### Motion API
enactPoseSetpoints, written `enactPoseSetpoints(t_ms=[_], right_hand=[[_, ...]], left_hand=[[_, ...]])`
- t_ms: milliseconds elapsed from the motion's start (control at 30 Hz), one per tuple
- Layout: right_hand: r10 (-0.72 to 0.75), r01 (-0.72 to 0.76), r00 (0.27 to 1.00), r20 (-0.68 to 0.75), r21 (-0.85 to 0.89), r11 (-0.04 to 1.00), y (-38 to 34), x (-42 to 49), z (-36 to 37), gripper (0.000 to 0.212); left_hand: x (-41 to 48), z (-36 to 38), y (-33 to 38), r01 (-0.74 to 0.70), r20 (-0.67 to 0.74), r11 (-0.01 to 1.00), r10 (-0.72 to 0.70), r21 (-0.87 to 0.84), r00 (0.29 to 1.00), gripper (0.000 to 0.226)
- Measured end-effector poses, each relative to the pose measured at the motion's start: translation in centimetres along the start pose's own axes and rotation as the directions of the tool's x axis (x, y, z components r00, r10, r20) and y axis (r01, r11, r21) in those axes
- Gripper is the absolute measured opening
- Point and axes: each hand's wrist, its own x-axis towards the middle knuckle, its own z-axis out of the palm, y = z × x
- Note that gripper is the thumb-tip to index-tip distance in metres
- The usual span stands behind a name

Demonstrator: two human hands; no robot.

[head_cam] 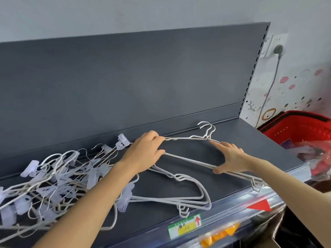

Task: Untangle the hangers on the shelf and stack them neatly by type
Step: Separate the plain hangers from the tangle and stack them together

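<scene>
I am partway through the sorting: I have a couple of white coated wire hangers [188,160] lifted free and held flat above the dark grey metal shelf [241,140]. My left hand [143,153] has its fingers curled round their left end. My right hand [231,158] spans the right side, with the thumb hooked under the lower bars and the fingers laid along the upper shoulder. Their hooks point toward the back panel. The far right tips hang just past the shelf's front lip.

Just in front of my hands a small stack of matching white wire hangers [161,199] lies on the shelf, hooks toward the front edge. I judge this to be the pile for this type. The next move, I think, is to turn the held pair so its hooks match that stack. I would then lower it squarely on top without nudging the pile off the lip.

Under and beyond my left forearm lies the tangled heap of thin metal hangers with clear plastic clips [53,176], with white ones caught among them. That heap is mostly unsorted, so most of the job remains. The clips look likely to snag.
</scene>
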Motion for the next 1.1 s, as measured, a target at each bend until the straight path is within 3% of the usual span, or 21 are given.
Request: enactPoseSetpoints(t_ms=[133, 267, 433, 567, 767, 900, 1000, 1100], right_hand=[[0.015, -0.016, 1.0, 0.018, 0.031, 0.999, 0.5, 0.8, -0.1, 0.102], [0.017, -0.017, 1.0, -0.001, -0.083, 0.996, -0.9, 0.8, 0.0, 0.095], [-0.194, 0.184, 0.963, -0.189, -0.07, 0.98, -6.8, -0.1, -0.2, 0.071], [-0.282, 0.29, 0.955, -0.092, 0.082, 0.954, -12.8, -0.6, 1.2, 0.048], [-0.243, 0.243, 0.97, 0.0, 0.024, 0.97, -16.4, 1.1, 4.3, 0.025], [-0.274, 0.272, 0.96, -0.055, -0.041, 0.961, -17.5, 1.2, 4.8, 0.019], [-0.365, 0.36, 0.919, -0.148, -0.062, 0.931, -19.4, 1.3, 4.8, 0.027], [-0.289, 0.282, 0.949, -0.124, -0.065, 0.957, -21.0, 1.8, 4.9, 0.028]], left_hand=[[-0.1, 0.1, 0.0, -0.007, 0.051, 1.0, 0.005, 0.03, 0.999, 0.042], [-0.8, -0.1, -1.2, -0.007, 0.107, 0.998, 0.0, 0.066, 0.994, 0.043], [-2.3, -0.6, -3.4, -0.01, 0.135, 0.997, -0.001, 0.075, 0.991, 0.046], [-3.6, -0.8, -4.9, -0.011, 0.21, 0.996, -0.008, 0.088, 0.978, 0.044], [-5.5, -0.7, -6.6, -0.004, 0.302, 0.998, -0.016, 0.068, 0.953, 0.051], [-7.2, -1.1, -8.4, 0.056, 0.29, 0.997, -0.067, 0.045, 0.955, 0.054], [-8.9, -1.6, -10.1, 0.096, 0.264, 0.994, -0.105, 0.047, 0.959, 0.058], [-10.3, -2.0, -11.0, 0.085, 0.285, 0.995, -0.097, 0.055, 0.954, 0.063]])
